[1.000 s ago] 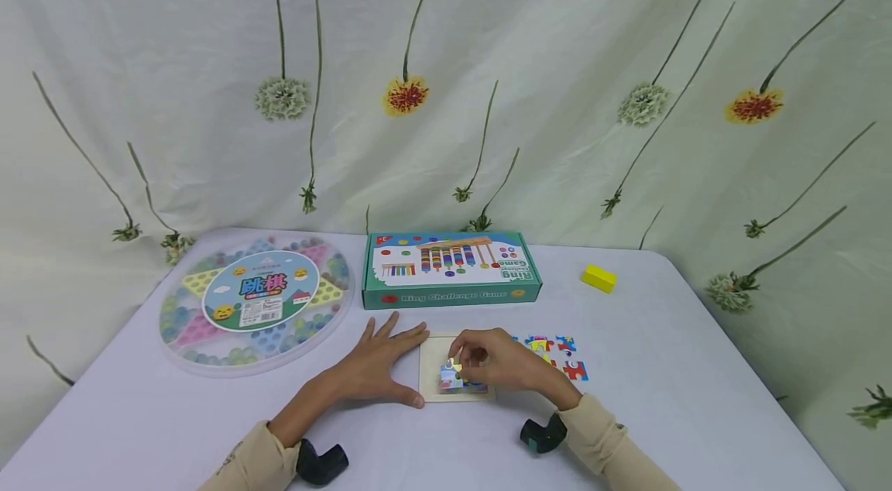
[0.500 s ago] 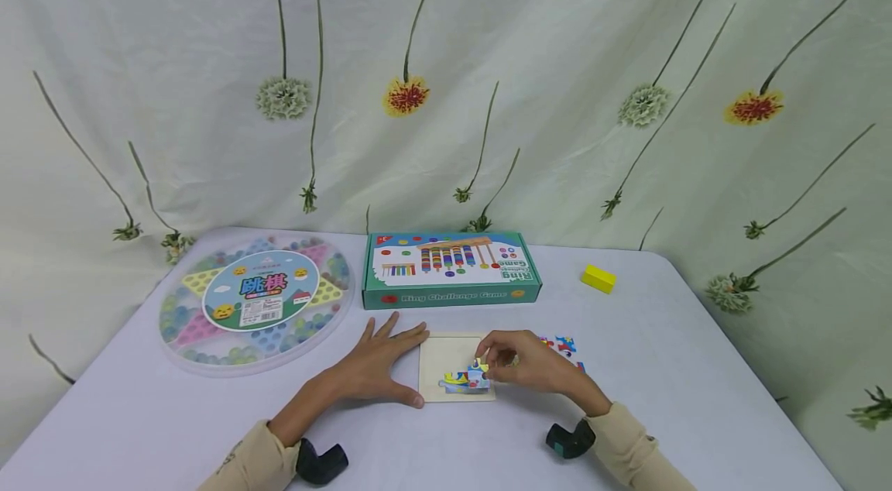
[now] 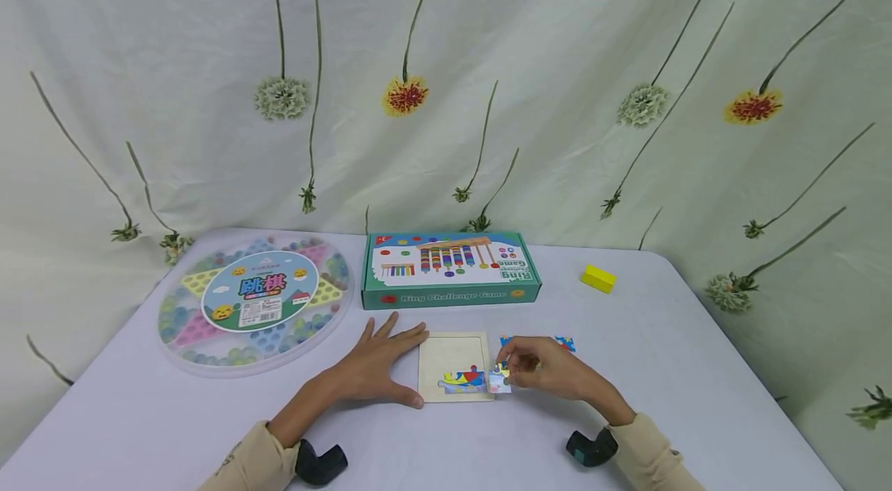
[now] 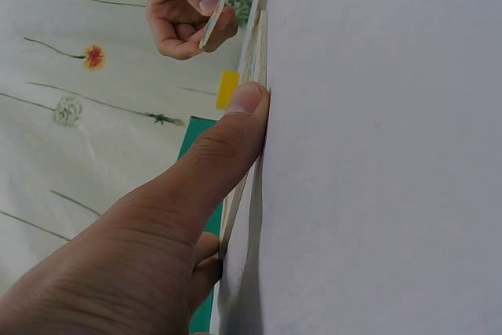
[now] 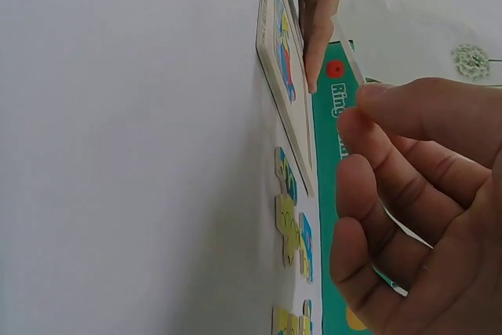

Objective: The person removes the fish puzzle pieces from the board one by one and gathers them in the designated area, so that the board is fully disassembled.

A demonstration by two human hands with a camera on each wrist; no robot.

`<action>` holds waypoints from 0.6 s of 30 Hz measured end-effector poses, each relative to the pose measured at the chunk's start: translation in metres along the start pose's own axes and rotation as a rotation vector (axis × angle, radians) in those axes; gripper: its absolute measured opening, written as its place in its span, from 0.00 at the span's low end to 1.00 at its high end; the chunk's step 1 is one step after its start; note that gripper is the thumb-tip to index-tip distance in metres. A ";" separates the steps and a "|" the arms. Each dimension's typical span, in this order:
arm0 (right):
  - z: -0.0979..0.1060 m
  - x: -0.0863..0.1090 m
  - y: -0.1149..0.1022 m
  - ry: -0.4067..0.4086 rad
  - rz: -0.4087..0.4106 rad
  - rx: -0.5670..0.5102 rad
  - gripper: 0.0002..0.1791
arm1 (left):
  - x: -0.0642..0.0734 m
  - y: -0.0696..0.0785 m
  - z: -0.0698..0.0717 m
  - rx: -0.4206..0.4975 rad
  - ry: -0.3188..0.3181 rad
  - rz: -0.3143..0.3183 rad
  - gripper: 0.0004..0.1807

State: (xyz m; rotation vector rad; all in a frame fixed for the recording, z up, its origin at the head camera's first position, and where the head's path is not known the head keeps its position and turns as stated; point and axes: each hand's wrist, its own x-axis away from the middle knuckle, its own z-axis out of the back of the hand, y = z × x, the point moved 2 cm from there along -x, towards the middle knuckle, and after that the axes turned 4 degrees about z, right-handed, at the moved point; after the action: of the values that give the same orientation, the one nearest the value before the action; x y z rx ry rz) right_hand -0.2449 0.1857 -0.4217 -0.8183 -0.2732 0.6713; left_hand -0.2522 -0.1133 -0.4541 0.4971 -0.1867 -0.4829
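A pale square puzzle tray (image 3: pixel 446 349) lies on the table, with a few joined pieces (image 3: pixel 465 380) in its lower right part. My left hand (image 3: pixel 372 367) rests along the tray's left side, fingers spread; in the left wrist view the thumb (image 4: pixel 227 127) touches the tray's edge. My right hand (image 3: pixel 550 369) pinches a light blue and yellow puzzle piece (image 3: pixel 499 378) between thumb and forefinger at the tray's right edge. The right wrist view shows this piece (image 5: pixel 349 52) edge-on, raised off the table. Loose puzzle pieces (image 5: pixel 288 229) lie right of the tray, partly hidden by the right hand in the head view.
Behind the tray stands a green Ring Challenge Game box (image 3: pixel 451 270). A round, clear-lidded Chinese checkers set (image 3: pixel 258 305) lies at the left. One yellow block (image 3: pixel 598 279) sits at the back right. A flowered cloth (image 3: pixel 557 88) hangs behind the table.
My right hand has moved right with the puzzle piece, from over the tray to its right edge, uncovering the joined pieces. The left hand has stayed in place.
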 end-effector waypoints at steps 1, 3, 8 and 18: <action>0.000 0.001 0.001 -0.001 -0.001 0.003 0.10 | 0.000 0.000 0.000 -0.002 0.000 0.002 0.57; 0.001 0.004 0.003 -0.001 -0.009 0.007 0.10 | 0.000 0.000 0.000 -0.008 0.001 0.003 0.57; 0.004 0.011 0.007 0.003 -0.019 0.016 0.10 | 0.000 0.000 0.000 -0.009 0.001 -0.007 0.57; 0.007 0.025 0.016 -0.038 -0.057 0.012 0.10 | 0.000 0.000 0.001 -0.013 -0.004 0.003 0.58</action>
State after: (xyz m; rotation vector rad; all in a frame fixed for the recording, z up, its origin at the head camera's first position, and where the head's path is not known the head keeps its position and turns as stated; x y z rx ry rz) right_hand -0.2365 0.2134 -0.4301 -0.7836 -0.3257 0.6348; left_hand -0.2525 -0.1131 -0.4535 0.4829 -0.1884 -0.4820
